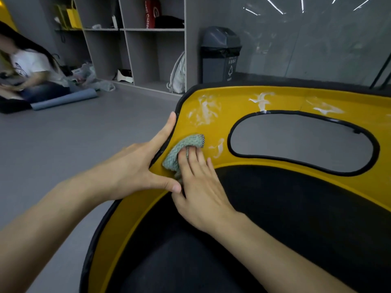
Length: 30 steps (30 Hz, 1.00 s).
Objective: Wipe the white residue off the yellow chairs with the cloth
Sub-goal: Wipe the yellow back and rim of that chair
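Grey floor, grey walls and open grey shelving make up the room where a person bends over a yellow chair. At the centre of it, the right hand has no closed grip. Its fingers lie nearly straight on a bunched green cloth and press it against the yellow shell at the left end of the backrest, near the oval cut-out. The thumb is hidden, so I cannot tell whether it tucks under the cloth. The left hand grasps nothing either. It is spread over the black-trimmed edge of the shell, forefinger straight along the rim and thumb on the yellow face, touching the right hand, seemingly to brace the chair.

Outward from the cloth, white residue shows plainly: a thin streak just right of it, a broad smeared patch above it, and two more smears along the top band over the cut-out. The yellow strip below the hands, beside the black seat pad, looks clean. By my reckoning the work on this chair is at an early stage, with four marks left, and no other chair is in view.

Farther off, a dark lidded bin stands against the wall, a pale backpack leans at the foot of the shelving, and another person sits on the floor by a rolled blue mat.
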Each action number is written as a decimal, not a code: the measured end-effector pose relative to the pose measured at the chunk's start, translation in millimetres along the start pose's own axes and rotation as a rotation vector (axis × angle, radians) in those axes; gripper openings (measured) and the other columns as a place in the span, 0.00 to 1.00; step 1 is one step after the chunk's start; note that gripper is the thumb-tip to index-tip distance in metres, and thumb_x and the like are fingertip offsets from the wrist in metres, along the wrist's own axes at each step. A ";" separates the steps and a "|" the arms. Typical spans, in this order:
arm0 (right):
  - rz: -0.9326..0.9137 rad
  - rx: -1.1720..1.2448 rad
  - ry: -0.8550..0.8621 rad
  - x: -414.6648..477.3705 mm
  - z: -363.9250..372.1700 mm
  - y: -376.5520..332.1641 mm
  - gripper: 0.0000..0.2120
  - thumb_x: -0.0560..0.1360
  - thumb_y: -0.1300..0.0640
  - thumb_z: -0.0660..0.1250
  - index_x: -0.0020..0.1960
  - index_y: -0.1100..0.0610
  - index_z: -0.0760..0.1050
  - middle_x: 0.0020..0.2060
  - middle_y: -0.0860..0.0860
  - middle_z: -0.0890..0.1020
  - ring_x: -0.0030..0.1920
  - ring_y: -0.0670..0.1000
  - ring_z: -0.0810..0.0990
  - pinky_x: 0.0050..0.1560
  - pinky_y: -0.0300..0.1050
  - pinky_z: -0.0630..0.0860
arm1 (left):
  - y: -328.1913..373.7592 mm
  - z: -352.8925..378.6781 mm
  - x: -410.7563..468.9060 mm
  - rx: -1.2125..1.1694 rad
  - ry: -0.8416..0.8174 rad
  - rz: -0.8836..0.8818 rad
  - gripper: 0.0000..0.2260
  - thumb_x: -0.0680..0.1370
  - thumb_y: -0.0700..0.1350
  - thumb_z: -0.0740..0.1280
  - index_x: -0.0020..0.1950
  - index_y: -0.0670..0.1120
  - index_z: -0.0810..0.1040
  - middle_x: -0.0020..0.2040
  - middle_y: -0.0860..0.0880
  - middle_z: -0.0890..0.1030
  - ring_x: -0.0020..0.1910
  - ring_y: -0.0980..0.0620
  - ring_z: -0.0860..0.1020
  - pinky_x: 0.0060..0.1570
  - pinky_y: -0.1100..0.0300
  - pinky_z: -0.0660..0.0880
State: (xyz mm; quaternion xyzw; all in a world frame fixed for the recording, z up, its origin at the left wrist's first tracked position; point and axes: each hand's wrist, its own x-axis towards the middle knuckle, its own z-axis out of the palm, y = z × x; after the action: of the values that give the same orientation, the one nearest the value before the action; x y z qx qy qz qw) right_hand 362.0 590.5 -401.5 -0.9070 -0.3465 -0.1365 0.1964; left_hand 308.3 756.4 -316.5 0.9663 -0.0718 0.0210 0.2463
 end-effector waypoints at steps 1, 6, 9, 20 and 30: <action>0.006 -0.029 0.066 11.2 -10.0 3.3 0.39 0.78 0.52 0.58 0.81 0.56 0.39 0.81 0.54 0.43 0.79 0.53 0.36 0.78 0.59 0.43 | 0.4 0.0 -0.6 0.002 0.002 -0.006 0.56 0.64 0.68 0.74 0.68 0.78 0.28 0.71 0.48 0.74 0.63 0.41 0.76 0.64 0.49 0.72; 0.035 -0.108 0.236 38.2 -33.7 5.9 0.42 0.74 0.54 0.60 0.81 0.57 0.41 0.81 0.55 0.44 0.80 0.53 0.38 0.79 0.57 0.43 | -2.0 -0.4 0.2 -0.014 -0.011 -0.011 0.55 0.64 0.68 0.74 0.68 0.78 0.28 0.74 0.47 0.71 0.66 0.43 0.74 0.66 0.50 0.71; 0.007 -0.089 0.068 7.7 -11.4 1.0 0.42 0.76 0.51 0.61 0.81 0.58 0.42 0.80 0.56 0.45 0.80 0.54 0.39 0.79 0.56 0.41 | -2.4 -0.6 1.1 -0.047 0.006 0.010 0.55 0.65 0.67 0.75 0.68 0.78 0.29 0.75 0.52 0.70 0.66 0.41 0.75 0.66 0.49 0.72; 0.068 0.009 0.191 23.6 -13.6 -8.8 0.44 0.75 0.52 0.63 0.81 0.59 0.40 0.80 0.57 0.42 0.79 0.54 0.37 0.79 0.54 0.42 | -6.7 0.1 3.1 -0.057 0.002 0.036 0.55 0.64 0.67 0.75 0.69 0.78 0.30 0.79 0.57 0.61 0.72 0.47 0.70 0.68 0.54 0.69; 0.063 0.023 0.324 50.1 -38.7 -9.8 0.42 0.74 0.57 0.60 0.81 0.59 0.41 0.80 0.57 0.42 0.80 0.54 0.38 0.79 0.55 0.43 | -9.4 0.7 3.8 -0.052 -0.025 0.021 0.55 0.63 0.69 0.74 0.68 0.78 0.29 0.80 0.53 0.59 0.77 0.49 0.63 0.70 0.56 0.66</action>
State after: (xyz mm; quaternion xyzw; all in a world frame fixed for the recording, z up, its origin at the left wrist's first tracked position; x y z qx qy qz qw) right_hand 387.2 608.5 -345.5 -0.8812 -0.2834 -0.2706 0.2644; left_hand 313.5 763.7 -321.3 0.9589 -0.0856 0.0098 0.2704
